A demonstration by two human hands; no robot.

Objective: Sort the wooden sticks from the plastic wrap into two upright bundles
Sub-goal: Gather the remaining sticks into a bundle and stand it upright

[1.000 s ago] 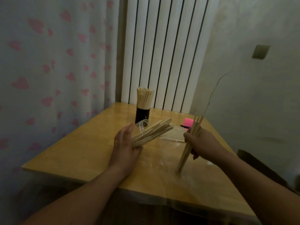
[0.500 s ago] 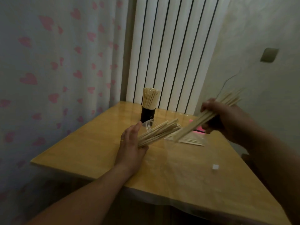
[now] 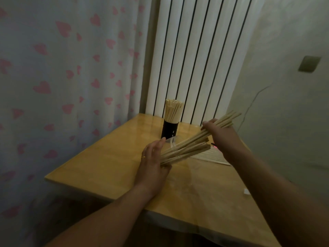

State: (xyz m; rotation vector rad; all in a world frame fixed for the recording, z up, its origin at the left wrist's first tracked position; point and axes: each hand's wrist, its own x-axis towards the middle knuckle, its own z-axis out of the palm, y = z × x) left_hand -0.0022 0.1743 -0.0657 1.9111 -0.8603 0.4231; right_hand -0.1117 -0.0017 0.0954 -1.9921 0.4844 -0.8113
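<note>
My left hand [image 3: 153, 163] grips a slanted bundle of wooden sticks [image 3: 185, 153] by its lower end, above the wooden table [image 3: 99, 166]. My right hand [image 3: 219, 134] holds a second handful of sticks [image 3: 226, 120], whose lower ends lie against the top of the left bundle. More loose sticks [image 3: 211, 157] lie on clear plastic wrap [image 3: 179, 175] behind my hands. A black cup [image 3: 169, 131] at the back of the table holds an upright bundle of sticks [image 3: 173, 111].
A clear plastic cup [image 3: 171, 140] lies on its side in front of the black cup. A small white piece [image 3: 246, 191] rests on the table at the right. A heart-print curtain hangs at the left, a radiator behind, a wall at the right.
My right hand has lifted its sticks from standing on the table and brought them leftward onto the bundle in my left hand. The left hand has stayed put.
</note>
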